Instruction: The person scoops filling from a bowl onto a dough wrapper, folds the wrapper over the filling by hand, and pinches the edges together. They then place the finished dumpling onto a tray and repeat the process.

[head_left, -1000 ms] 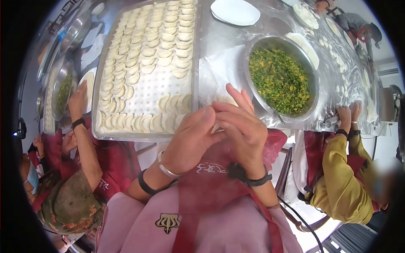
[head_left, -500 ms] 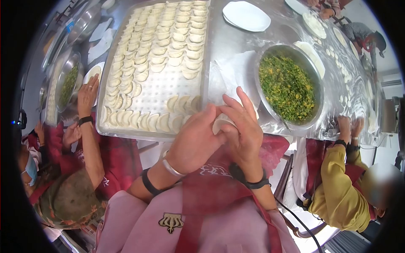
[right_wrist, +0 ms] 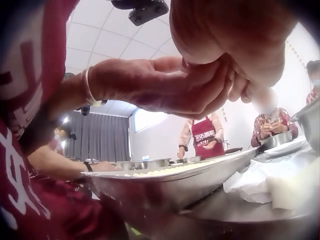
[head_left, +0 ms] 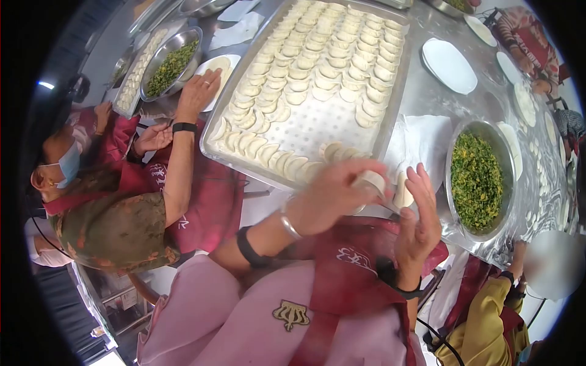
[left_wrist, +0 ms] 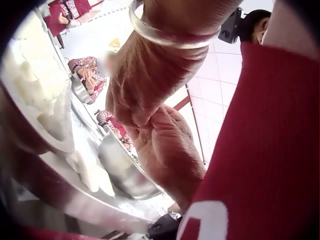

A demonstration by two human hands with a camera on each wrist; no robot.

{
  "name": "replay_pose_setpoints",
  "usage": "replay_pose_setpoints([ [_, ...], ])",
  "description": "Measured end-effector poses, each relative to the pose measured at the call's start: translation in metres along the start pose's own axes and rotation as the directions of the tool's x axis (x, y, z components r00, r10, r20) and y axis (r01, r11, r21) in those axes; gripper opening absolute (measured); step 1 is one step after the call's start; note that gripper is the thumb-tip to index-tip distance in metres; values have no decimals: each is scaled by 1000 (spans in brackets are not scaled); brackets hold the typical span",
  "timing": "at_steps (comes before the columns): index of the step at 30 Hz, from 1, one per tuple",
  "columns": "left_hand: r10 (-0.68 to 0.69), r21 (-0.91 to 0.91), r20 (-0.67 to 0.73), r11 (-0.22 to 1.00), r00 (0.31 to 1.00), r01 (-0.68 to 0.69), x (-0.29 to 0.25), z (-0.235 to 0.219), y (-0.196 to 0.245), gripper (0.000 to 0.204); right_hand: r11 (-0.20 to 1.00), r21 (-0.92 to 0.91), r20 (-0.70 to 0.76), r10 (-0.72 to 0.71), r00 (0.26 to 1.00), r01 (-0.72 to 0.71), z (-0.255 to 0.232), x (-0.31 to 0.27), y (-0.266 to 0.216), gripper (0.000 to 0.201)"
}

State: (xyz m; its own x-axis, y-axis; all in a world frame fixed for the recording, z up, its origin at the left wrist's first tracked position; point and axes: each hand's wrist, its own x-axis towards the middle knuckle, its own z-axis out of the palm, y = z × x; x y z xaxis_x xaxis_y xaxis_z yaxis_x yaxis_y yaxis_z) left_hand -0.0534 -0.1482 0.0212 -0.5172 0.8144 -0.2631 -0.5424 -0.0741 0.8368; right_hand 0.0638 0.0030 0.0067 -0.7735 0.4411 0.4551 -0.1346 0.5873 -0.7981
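My left hand (head_left: pixel 326 198), with a silver bracelet at its wrist, is blurred and holds a pale, folded dumpling (head_left: pixel 370 180) between thumb and fingers. It is over the near right corner of the metal tray (head_left: pixel 390 131), which carries rows of dumplings (head_left: pixel 329 46). Just right of it, my right hand (head_left: pixel 420 222) is raised with its fingers straight and nothing gripped. Behind the right fingers lies a round dough wrapper (head_left: pixel 403 188) beside white paper. In the wrist views the left hand (left_wrist: pixel 155 70) and right hand (left_wrist: pixel 167 145) overlap, and the dumpling is hidden.
A steel bowl (head_left: pixel 510 210) of chopped green filling stands on the right, with a handle at its near rim. White plates (head_left: pixel 450 66) lie farther back on the floured table. At left, a person's hand (head_left: pixel 198 91) rests by another filling bowl (head_left: pixel 177 70). Someone in yellow (head_left: pixel 473 317) sits right.
The head view has swung left, shifting the table rightward in frame. My hands, joined around the dumpling before, have parted; the left carries it and the right has its fingers straightened.
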Motion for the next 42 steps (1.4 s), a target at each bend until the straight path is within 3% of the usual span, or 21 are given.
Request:
replay_pose_setpoints([
  [1, 55, 159, -44, 986, 998, -47, -2, -12, 6, 32, 1000, 2, -16, -9, 1000, 9, -3, -1, 1, 33],
  [3, 55, 211, -176, 977, 983, -17, -2, -40, 11, 34, 996, 57, -16, 65, 998, -64, -9, -5, 1, 27],
  [5, 191, 495, -301, 869, 934, -17, 2, -64, 15, 36, 984, 105, 10, 145, 989, -145, -14, -11, 2, 25],
  [8, 321, 677, -394, 736, 861, 35, 9, -93, 11, 33, 975, 104, -40, 202, 979, -197, -12, -17, -1, 19],
  [14, 273, 667, -506, 726, 818, 170, 32, -119, -9, 29, 960, 98, -29, 268, 963, -264, -17, -23, -4, 17],
  [17, 317, 734, -486, 654, 814, 184, 40, -123, -18, 27, 957, 111, -45, 273, 961, -267, -21, -26, -3, 17],
  [20, 374, 829, -468, 499, 801, 251, 46, -130, -27, 24, 956, 122, -63, 275, 959, -266, -22, -30, 0, 17],
  [23, 368, 834, -459, 493, 808, 249, 48, -135, -38, 25, 955, 118, -68, 280, 958, -271, -25, -34, 3, 17],
  [26, 456, 910, -395, 312, 797, 272, 48, -126, -37, 26, 955, 87, -73, 290, 954, -283, -28, -37, 6, 17],
  [29, 493, 922, -377, 280, 784, 268, 46, -119, -38, 27, 955, 80, -85, 292, 953, -286, -32, -38, 7, 16],
  [32, 584, 954, -297, 152, 756, 257, 45, -112, -41, 26, 950, 93, -105, 307, 946, -298, -36, -41, 9, 16],
  [35, 585, 967, -226, 41, 779, 250, 41, -108, -43, 24, 953, 46, -123, 303, 945, -300, -43, -48, 18, 16],
  [38, 615, 980, -130, -41, 778, 196, 40, -114, -50, 22, 913, 86, -199, 409, 891, -400, -49, -63, 29, 17],
  [42, 537, 967, -184, -49, 823, 249, 41, -108, -46, 24, 899, -15, -273, 418, 866, -438, -52, -79, 56, 18],
])
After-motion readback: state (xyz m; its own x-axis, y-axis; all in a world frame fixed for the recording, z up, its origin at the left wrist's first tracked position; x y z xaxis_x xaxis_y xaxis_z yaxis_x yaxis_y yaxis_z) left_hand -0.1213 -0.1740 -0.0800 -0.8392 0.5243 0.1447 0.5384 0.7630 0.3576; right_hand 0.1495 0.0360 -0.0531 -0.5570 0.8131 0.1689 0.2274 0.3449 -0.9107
